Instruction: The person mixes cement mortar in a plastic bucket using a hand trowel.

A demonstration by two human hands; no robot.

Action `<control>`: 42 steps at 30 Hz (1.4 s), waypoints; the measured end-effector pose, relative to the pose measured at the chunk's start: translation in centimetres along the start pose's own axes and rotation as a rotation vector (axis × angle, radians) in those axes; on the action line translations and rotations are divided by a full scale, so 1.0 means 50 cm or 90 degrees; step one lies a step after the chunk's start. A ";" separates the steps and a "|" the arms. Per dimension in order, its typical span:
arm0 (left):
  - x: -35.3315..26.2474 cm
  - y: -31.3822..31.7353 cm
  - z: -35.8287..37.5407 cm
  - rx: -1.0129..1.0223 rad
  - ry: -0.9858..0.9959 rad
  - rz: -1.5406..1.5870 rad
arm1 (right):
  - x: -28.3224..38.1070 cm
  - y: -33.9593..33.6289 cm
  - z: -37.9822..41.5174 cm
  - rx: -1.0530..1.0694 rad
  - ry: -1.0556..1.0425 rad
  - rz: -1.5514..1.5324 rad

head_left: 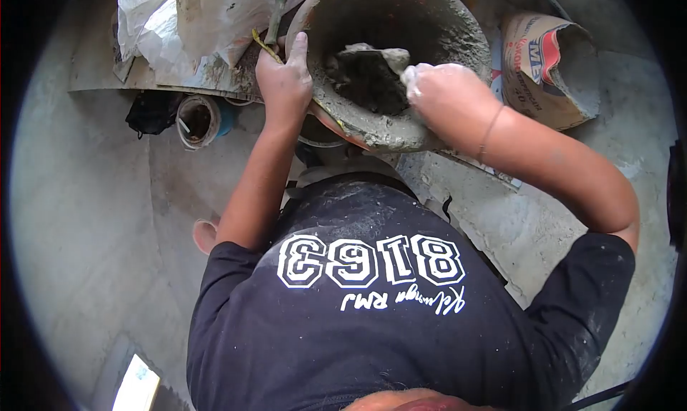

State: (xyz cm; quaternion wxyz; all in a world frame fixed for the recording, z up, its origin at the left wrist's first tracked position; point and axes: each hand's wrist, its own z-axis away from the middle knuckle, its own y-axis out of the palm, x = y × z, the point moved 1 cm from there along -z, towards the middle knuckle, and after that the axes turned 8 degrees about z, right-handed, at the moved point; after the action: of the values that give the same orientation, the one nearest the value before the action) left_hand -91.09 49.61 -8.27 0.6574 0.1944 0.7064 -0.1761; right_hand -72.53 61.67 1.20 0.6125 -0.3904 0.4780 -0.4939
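1. Mortar bucket (pixel 429 124), a cement-caked tub, sits at the far middle of the scene on the concrete floor (pixel 86 218), tipped toward the person; wet grey mortar (pixel 361 78) lies in its bottom
2. Left hand (pixel 285 78) is closed over the bucket's left rim, thumb up along the edge and fingers curled outside, so it has firm hold of the rim
3. Right hand (pixel 440 89), coated in cement, reaches inside the bucket and is closed around the handle of a trowel (pixel 376 53) whose blade rests on the mortar; how tightly the fingers wrap I cannot tell under the coating
4. Risk: the rim looks slick with slurry, so the left hand could slip and let the tilted bucket roll or drop, spilling mortar over the floor
5. Risk: a hard scrape with the trowel might flick wet cement onto bare skin, which can burn with long contact
6. Risk: the open cement sack (pixel 547 67) at the far right stands just beside the bucket and could be knocked over or splashed, which would spoil the powder
7. Risk: the small tin (pixel 199 121) and plastic bags (pixel 193 24) at the far left crowd the working space
8. Writing: the sack shows red and blue print, partly folded and not legible beyond a few letters; the dark shirt (pixel 372 318) reads "81963" seen upside down, with a cursive line I cannot read surely
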 end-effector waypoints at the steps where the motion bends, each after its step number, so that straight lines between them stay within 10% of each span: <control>1: 0.004 -0.001 -0.001 -0.004 0.000 0.005 | -0.010 -0.025 0.006 0.067 -0.012 0.031; 6: 0.011 -0.002 0.000 -0.012 -0.033 0.024 | -0.059 -0.070 0.062 0.241 -0.103 0.041; 11: 0.014 -0.002 0.000 -0.006 0.003 0.038 | -0.077 -0.151 0.095 0.246 0.142 0.132; 15: 0.005 -0.002 0.002 0.003 0.000 0.055 | -0.034 -0.101 0.044 0.030 0.215 0.085; 29: 0.008 -0.004 0.000 0.006 0.000 0.050 | -0.065 -0.093 0.091 0.215 0.040 0.053; 36: 0.005 -0.003 0.000 0.003 -0.001 0.033 | -0.095 -0.157 0.138 0.013 0.286 0.106; 39: 0.007 -0.002 -0.001 0.015 0.009 0.055 | -0.121 -0.132 0.192 -0.156 0.344 -0.056; 42: 0.012 0.000 -0.003 0.018 0.018 0.060 | -0.106 -0.077 0.239 -0.104 0.539 -0.815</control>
State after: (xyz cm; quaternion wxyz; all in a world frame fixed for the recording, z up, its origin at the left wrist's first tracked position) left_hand -91.24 49.71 -8.88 0.6520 0.2394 0.7031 -0.1524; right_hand -62.13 66.13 8.77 -0.0586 -0.4125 0.3879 -0.8222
